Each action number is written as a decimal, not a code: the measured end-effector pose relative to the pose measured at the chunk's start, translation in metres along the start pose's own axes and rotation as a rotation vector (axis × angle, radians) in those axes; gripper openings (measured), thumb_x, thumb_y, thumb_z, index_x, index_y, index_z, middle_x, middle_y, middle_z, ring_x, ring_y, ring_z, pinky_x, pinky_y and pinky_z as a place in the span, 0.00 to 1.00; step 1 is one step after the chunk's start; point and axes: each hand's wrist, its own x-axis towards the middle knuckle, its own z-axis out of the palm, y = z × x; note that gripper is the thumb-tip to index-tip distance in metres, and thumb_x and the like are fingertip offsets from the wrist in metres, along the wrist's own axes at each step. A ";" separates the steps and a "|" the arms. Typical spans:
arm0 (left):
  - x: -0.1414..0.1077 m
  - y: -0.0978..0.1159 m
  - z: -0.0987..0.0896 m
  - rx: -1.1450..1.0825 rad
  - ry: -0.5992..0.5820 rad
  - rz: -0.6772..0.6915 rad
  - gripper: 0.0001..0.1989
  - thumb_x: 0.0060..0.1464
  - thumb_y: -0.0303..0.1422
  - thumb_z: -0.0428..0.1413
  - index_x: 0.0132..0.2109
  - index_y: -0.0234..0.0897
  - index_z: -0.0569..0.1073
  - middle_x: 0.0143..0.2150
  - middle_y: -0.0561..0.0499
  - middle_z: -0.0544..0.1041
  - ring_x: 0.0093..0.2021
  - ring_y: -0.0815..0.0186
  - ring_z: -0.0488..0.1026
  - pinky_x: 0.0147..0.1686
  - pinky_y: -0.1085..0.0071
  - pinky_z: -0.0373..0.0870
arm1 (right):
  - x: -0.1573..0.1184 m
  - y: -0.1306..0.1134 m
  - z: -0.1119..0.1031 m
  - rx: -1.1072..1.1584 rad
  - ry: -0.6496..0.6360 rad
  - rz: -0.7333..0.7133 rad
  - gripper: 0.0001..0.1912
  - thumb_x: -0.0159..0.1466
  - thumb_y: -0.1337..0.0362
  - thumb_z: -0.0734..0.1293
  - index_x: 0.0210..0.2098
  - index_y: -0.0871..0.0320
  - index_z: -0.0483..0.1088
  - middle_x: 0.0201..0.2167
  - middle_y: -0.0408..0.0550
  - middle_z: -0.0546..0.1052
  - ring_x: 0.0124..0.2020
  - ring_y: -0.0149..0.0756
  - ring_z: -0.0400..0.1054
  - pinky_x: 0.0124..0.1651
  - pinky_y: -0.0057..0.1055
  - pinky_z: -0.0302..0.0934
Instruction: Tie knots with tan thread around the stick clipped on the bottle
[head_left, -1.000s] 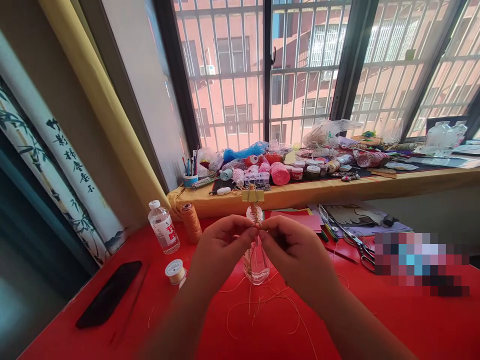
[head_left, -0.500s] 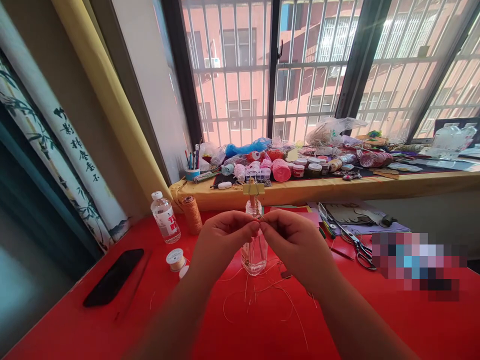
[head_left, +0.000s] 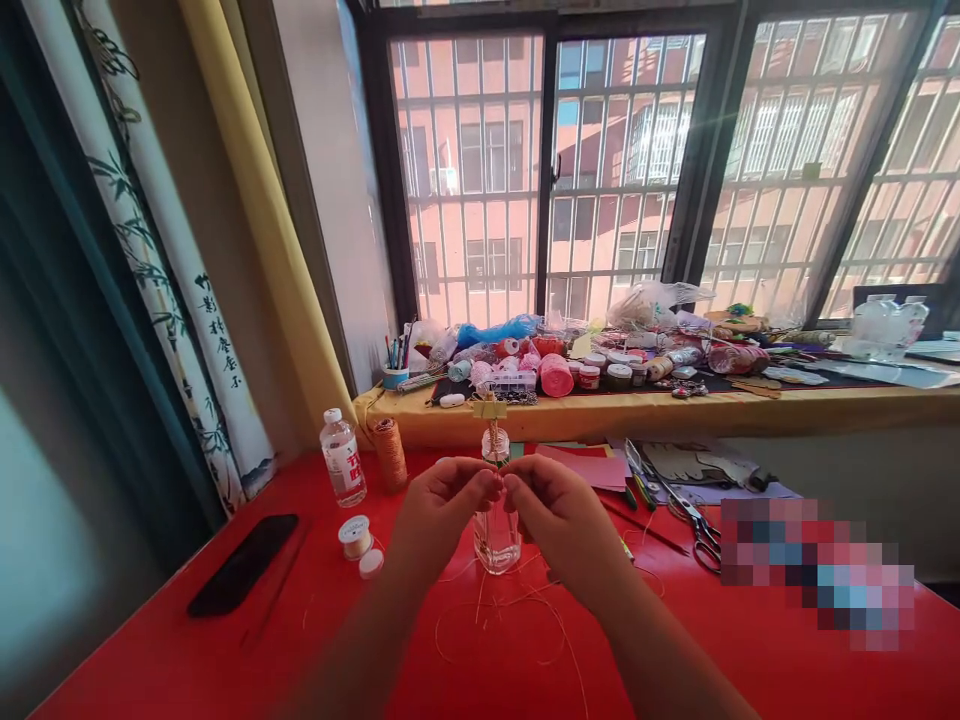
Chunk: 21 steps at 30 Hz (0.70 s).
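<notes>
Thin pale threads (head_left: 480, 598) hang from between my hands and trail in loops over the red table. My left hand (head_left: 442, 515) is closed, thumb and forefinger pinching the threads. Fingertip to fingertip with it, my right hand (head_left: 559, 515) pinches them from the other side. Just behind my fingers stands a clear glass bottle (head_left: 497, 548), upright, partly covered by them. A yellowish clip (head_left: 490, 409) sits above its neck with twisted cord below it. The exact spot where the threads meet is hidden by my fingertips.
Left lie a black phone (head_left: 244, 565), a white thread spool (head_left: 355, 537), a white cap (head_left: 371, 564), an orange-brown cord cone (head_left: 390, 455) and a labelled plastic bottle (head_left: 343, 460). Scissors (head_left: 705, 540) and coloured papers lie right. Craft supplies crowd the windowsill (head_left: 637, 410).
The view has tilted up and shifted, so everything sits lower in the picture. Both hands keep their pinch at the bottle, with the fingertips slightly shifted.
</notes>
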 end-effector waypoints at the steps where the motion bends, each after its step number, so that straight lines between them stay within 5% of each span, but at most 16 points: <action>1: -0.001 0.001 -0.001 -0.002 0.009 0.008 0.15 0.55 0.44 0.67 0.39 0.36 0.83 0.33 0.47 0.86 0.34 0.63 0.81 0.38 0.68 0.79 | -0.001 0.001 0.000 0.003 0.009 -0.003 0.13 0.69 0.54 0.65 0.40 0.58 0.74 0.27 0.42 0.73 0.23 0.31 0.64 0.24 0.28 0.59; 10: -0.001 0.003 -0.005 0.006 0.038 0.005 0.15 0.59 0.45 0.64 0.39 0.36 0.82 0.33 0.48 0.85 0.33 0.64 0.81 0.38 0.67 0.80 | -0.002 0.006 -0.005 -0.052 0.052 -0.002 0.12 0.69 0.54 0.65 0.42 0.56 0.73 0.24 0.41 0.72 0.18 0.28 0.57 0.17 0.26 0.52; 16: 0.005 0.001 -0.008 -0.040 -0.043 -0.122 0.16 0.51 0.45 0.70 0.37 0.36 0.82 0.34 0.46 0.85 0.34 0.63 0.81 0.36 0.68 0.78 | 0.003 0.011 -0.003 -0.062 0.056 -0.014 0.13 0.68 0.53 0.65 0.38 0.56 0.74 0.24 0.41 0.71 0.19 0.28 0.58 0.19 0.25 0.54; 21: 0.008 0.000 -0.011 -0.025 -0.034 -0.080 0.13 0.51 0.42 0.71 0.35 0.37 0.83 0.32 0.49 0.84 0.34 0.66 0.78 0.37 0.71 0.75 | 0.003 0.011 -0.003 -0.092 0.043 -0.015 0.10 0.67 0.56 0.65 0.37 0.56 0.74 0.24 0.41 0.71 0.17 0.27 0.56 0.17 0.25 0.54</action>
